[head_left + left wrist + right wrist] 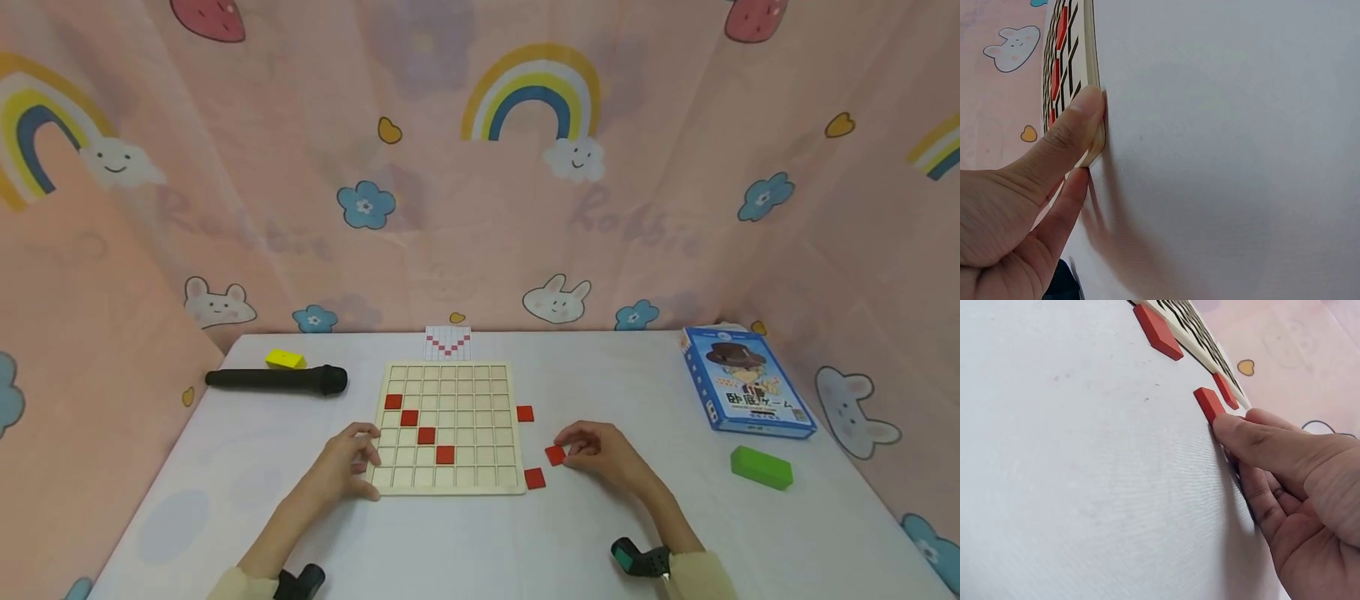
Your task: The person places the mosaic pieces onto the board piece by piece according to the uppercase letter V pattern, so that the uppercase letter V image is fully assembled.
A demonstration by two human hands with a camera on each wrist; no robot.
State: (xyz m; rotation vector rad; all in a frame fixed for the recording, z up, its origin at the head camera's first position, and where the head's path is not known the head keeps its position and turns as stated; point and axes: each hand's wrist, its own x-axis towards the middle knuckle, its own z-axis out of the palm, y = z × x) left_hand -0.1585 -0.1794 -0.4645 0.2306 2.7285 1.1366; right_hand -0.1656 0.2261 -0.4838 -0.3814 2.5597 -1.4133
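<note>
A pale wooden grid board (480, 492) lies flat on the white table, with several red square tiles (426, 436) set in its cells in a diagonal running down to the right. My left hand (347, 463) grips the board's left edge near the front corner; in the left wrist view the thumb (1088, 103) lies along the rim. To the right of the board, my right hand (600, 450) pinches a red tile (1208, 404) between thumb and fingers, at table level. Two other loose red tiles lie close by, a rear tile (525, 413) and a front tile (535, 478).
Behind the board a small card (447, 343) shows a red V-shaped pattern on a grid. A black microphone (276, 380) and a yellow block (285, 359) lie at the back left. On the right are a blue game box (748, 379) and a green block (761, 467).
</note>
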